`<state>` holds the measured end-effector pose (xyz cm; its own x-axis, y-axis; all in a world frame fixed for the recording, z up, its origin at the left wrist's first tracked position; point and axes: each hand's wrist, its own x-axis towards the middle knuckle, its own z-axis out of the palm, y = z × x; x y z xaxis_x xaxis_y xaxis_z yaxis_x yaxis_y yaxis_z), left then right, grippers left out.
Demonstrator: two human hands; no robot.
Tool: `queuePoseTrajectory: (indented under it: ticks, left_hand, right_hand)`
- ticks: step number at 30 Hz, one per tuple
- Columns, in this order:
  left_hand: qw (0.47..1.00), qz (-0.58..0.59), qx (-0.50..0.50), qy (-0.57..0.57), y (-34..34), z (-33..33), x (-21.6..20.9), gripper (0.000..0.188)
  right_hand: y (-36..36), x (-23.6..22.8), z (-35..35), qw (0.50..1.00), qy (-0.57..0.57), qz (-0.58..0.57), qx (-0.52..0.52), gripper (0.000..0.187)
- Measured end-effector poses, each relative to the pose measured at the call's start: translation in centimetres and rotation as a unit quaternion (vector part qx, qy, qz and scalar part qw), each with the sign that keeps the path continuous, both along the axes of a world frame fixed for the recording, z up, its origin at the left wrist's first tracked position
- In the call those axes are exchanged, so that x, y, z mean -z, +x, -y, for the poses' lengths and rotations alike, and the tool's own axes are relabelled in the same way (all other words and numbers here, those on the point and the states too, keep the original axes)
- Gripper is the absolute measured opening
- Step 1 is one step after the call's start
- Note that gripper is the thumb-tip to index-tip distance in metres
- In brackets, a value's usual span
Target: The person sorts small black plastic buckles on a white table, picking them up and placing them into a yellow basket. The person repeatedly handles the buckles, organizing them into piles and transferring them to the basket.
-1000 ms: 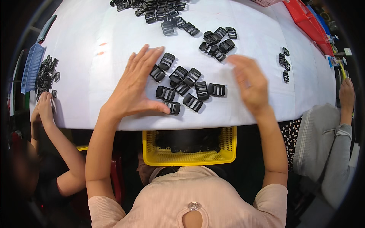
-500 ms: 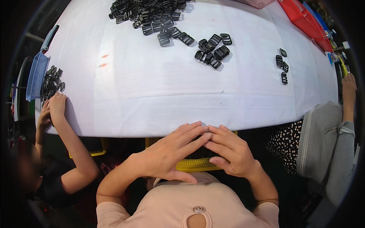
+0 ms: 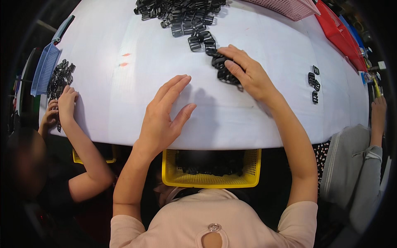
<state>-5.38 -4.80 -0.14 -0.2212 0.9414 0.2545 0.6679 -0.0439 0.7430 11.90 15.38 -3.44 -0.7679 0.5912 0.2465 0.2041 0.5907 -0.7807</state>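
Black plastic strap buckles (image 3: 221, 64) lie in a small cluster on the white-covered table. My right hand (image 3: 248, 72) rests over the right side of this cluster, fingers stretched and slightly bent, hiding some of the buckles. Its grasp is not closed round any of them. My left hand (image 3: 163, 115) hovers above the table's near part with its fingers spread and nothing in it. Beyond the cluster, a large heap of the same buckles (image 3: 178, 16) spreads at the far side, its loose end reaching close to my right fingertips.
Below the table's near edge, a yellow basket (image 3: 211, 180) with dark pieces sits against my front. Several buckles (image 3: 314, 84) lie at the right. At left, a person's hands (image 3: 66, 105) work by another pile and a blue basket (image 3: 44, 68). Pink (image 3: 289, 10) and red containers (image 3: 339, 35) stand far right.
My hands have parted from each other above the table edge. The right one has reached forward onto the buckle cluster; the left has moved forward and left. More of the yellow basket shows.
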Motion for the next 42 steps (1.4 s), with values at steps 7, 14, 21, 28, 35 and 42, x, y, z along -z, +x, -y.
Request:
queuePoseTrajectory:
  ticks: [7,14,21,28,35,42]
  left_hand:
    - [0.999,-0.02,-0.039,0.006,-1.1,1.0,0.8,0.053]
    - [0.994,-0.103,0.017,-0.038,-0.5,0.9,-0.2,0.042]
    - [0.993,-0.111,0.027,-0.012,0.0,0.8,-0.5,0.034]
    - [0.984,-0.176,0.013,0.016,1.8,-2.8,0.1,0.032]
    - [0.979,-0.197,0.055,0.018,1.3,-2.6,0.8,0.027]
    - [0.991,-0.053,0.075,-0.099,1.3,-2.0,-1.1,0.023]
  right_hand:
    - [2.9,-3.2,5.6,0.999,-0.025,-0.018,0.02,0.024]
    - [3.0,-2.9,8.6,0.963,0.25,0.087,0.043,0.035]
    - [4.7,-2.6,8.2,0.967,0.234,0.082,0.05,0.03]
    - [1.1,-3.1,4.7,0.925,0.346,0.155,-0.015,0.036]
    - [5.3,-5.8,6.2,0.947,0.253,0.196,0.032,0.027]
    - [4.7,-4.3,4.4,0.968,0.225,0.102,0.042,0.026]
